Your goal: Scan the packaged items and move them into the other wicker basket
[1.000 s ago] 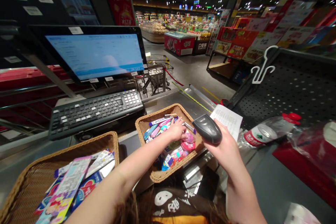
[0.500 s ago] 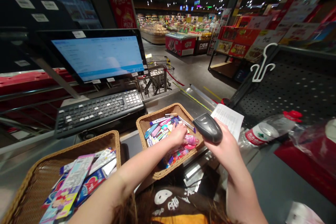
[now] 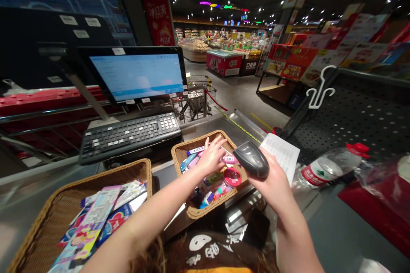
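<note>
My left hand reaches into the small wicker basket, fingers stretched out and apart over several small colourful packets. The fingertips hover at the basket's far side, and I cannot see anything gripped in them. My right hand is closed round a dark grey barcode scanner, held just right of the basket with its head pointing toward the basket. A printed white paper slip lies behind the scanner.
A larger wicker basket at the lower left holds flat colourful packets. Behind stand a black keyboard and a lit monitor. A red-capped bottle lies right, under a black perforated panel. Shopping trolleys stand beyond.
My left hand has lifted from among the packets and its fingers have spread toward the basket's far rim. The scanner hand has barely moved. The view has shifted slightly.
</note>
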`<state>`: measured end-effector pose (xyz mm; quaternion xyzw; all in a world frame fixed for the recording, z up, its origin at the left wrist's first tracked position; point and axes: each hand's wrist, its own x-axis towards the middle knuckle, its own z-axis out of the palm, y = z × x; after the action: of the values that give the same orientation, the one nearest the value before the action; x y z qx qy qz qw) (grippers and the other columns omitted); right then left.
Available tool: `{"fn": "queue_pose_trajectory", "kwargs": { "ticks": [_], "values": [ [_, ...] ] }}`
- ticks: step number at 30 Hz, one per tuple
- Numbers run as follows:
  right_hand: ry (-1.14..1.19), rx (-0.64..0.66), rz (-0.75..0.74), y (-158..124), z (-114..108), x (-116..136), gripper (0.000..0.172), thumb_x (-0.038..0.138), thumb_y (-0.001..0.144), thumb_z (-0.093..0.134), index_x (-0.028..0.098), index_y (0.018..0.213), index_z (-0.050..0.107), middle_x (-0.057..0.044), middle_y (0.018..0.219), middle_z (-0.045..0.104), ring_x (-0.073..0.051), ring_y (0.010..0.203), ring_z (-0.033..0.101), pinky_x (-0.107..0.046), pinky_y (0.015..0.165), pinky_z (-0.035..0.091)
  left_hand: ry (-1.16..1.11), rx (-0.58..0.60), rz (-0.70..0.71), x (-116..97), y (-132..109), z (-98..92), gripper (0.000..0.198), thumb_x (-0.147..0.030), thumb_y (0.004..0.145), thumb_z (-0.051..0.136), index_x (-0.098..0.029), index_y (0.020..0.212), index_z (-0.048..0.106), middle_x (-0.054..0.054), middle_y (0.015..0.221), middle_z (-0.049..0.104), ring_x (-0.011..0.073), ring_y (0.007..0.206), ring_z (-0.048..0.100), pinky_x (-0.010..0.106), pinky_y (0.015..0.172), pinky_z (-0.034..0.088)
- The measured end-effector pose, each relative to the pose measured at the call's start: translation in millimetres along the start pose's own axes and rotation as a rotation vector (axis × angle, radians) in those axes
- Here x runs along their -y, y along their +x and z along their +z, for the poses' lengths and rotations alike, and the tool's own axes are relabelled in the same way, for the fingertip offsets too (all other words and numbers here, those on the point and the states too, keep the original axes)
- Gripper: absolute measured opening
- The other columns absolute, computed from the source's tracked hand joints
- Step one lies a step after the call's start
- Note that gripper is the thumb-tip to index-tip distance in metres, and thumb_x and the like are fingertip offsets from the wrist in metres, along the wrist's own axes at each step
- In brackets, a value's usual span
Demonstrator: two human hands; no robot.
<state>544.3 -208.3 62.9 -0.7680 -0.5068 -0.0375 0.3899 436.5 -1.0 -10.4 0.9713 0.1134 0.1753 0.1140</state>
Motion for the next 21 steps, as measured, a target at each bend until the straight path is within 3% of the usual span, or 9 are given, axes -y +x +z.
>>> {"fn": "queue_pose_trajectory", "kwargs": {
  "ticks": [5, 11, 16, 21],
  "values": [
    [0.014, -0.005, -0.104, 9, 5, 23, 0.047, 0.032, 0.078, 0.064, 0.017, 0.123, 0.060, -0.015, 0.129, 0.064, -0.035, 0.137, 0.046, -0.059, 0.115, 0.034, 0.132, -0.163, -0.006, 12, -24, -58.1, 0.016, -0.022, 0.083, 0.065, -0.020, 0.099, 0.063, 0.012, 0.155, 0.041, 0.0317, 0.150, 0.023, 0.067, 0.119, 0.005],
    [0.004, 0.004, -0.265, 26, 12, 65, 0.044, 0.027, 0.079, 0.060, 0.021, 0.123, 0.059, -0.014, 0.130, 0.063, -0.038, 0.141, 0.042, -0.065, 0.116, 0.026, 0.274, -0.301, -0.107, 26, -61, -119.7, 0.014, -0.020, 0.083, 0.062, -0.021, 0.097, 0.063, 0.012, 0.154, 0.043, 0.0314, 0.148, 0.028, 0.067, 0.119, 0.006],
    [0.025, 0.038, -0.378, 33, 25, 100, 0.048, 0.027, 0.080, 0.061, 0.023, 0.127, 0.056, -0.013, 0.133, 0.060, -0.039, 0.143, 0.038, -0.068, 0.116, 0.023, 0.383, -0.399, -0.155, 37, -95, -154.9, 0.016, -0.018, 0.082, 0.062, -0.021, 0.097, 0.064, 0.012, 0.154, 0.043, 0.0312, 0.148, 0.030, 0.065, 0.119, 0.005],
    [0.062, 0.061, -0.464, 31, 43, 134, 0.041, 0.024, 0.080, 0.060, 0.023, 0.121, 0.059, -0.012, 0.130, 0.062, -0.038, 0.142, 0.039, -0.067, 0.117, 0.024, 0.464, -0.449, -0.220, 49, -129, -183.5, 0.015, -0.019, 0.084, 0.059, -0.021, 0.098, 0.062, 0.010, 0.156, 0.041, 0.0289, 0.149, 0.028, 0.063, 0.120, 0.003]
  ]
}}
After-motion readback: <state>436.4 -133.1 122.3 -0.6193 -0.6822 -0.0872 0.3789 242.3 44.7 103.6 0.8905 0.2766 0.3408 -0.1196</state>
